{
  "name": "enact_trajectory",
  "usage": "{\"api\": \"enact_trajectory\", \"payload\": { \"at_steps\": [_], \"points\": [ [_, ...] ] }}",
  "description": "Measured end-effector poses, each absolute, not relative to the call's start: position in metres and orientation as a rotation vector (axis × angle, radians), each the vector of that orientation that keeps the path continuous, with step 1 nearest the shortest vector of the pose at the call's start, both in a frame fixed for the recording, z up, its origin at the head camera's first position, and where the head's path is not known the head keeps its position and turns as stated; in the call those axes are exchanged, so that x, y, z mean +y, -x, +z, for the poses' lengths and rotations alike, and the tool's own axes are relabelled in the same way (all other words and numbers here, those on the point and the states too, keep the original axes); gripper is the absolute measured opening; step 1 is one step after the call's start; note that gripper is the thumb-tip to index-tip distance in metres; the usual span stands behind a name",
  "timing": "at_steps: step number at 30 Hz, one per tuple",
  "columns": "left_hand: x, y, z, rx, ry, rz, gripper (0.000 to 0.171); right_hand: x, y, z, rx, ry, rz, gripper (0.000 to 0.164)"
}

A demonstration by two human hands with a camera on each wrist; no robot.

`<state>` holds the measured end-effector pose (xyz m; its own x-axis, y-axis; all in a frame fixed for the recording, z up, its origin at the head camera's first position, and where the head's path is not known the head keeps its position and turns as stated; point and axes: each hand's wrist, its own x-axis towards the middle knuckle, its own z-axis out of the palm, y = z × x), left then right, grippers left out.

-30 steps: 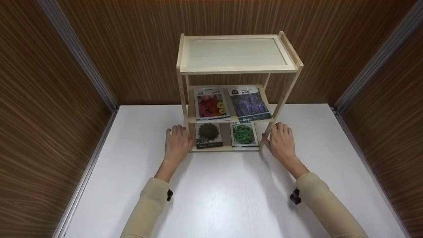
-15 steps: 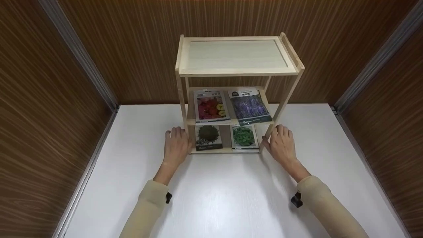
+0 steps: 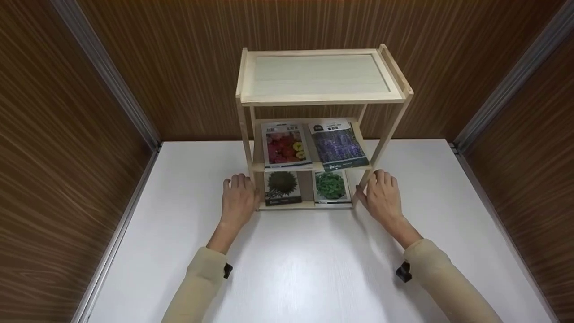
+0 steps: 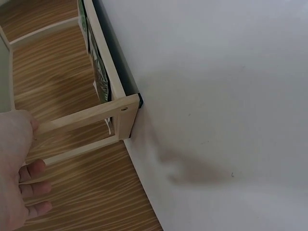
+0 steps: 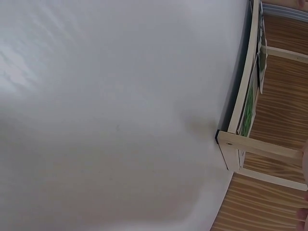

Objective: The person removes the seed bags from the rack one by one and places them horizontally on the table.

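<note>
A small pale wooden shelf rack (image 3: pixel 318 98) stands upright on the white table. My left hand (image 3: pixel 237 199) holds its left front leg (image 4: pixel 82 119) low down, thumb side against the wood. On the opposite side my right hand (image 3: pixel 384 195) grips the right front leg (image 5: pixel 262 147); most of that hand is cut off in the right wrist view. Seed packets lie on both lower shelves: a red-flower packet (image 3: pixel 285 146) and a purple-flower packet (image 3: pixel 339 146) in the middle, a dark spiky-flower packet (image 3: pixel 282 183) and a green-leaf packet (image 3: pixel 331 185) at the bottom.
The white tabletop (image 3: pixel 291 260) stretches in front of the rack and to both sides. Brown wood-grain panels (image 3: pixel 188 76) enclose it at the back, left and right, with metal strips (image 3: pixel 112 85) along the corners. A black strap piece (image 3: pixel 403 272) hangs at the right sleeve.
The rack has shifted slightly toward me, with its left side coming a little further forward. Both hands stay on the legs; the left has moved back slightly with it.
</note>
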<state>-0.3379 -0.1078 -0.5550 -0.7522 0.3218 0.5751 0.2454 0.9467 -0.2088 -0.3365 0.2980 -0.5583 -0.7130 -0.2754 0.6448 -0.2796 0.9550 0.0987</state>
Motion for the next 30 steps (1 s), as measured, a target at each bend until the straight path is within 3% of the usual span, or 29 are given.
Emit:
{"api": "enact_trajectory", "payload": {
  "at_steps": [15,30],
  "points": [
    [-0.107,0.334,-0.557,-2.426,0.366,0.185,0.041,0.297,0.334,-0.559,-2.395,-0.369,0.001,0.040],
    [-0.113,0.312,-0.539,-2.459,0.339,0.158,0.052,0.294,0.311,-0.544,-2.342,-0.336,-0.003,0.058]
  ]
}}
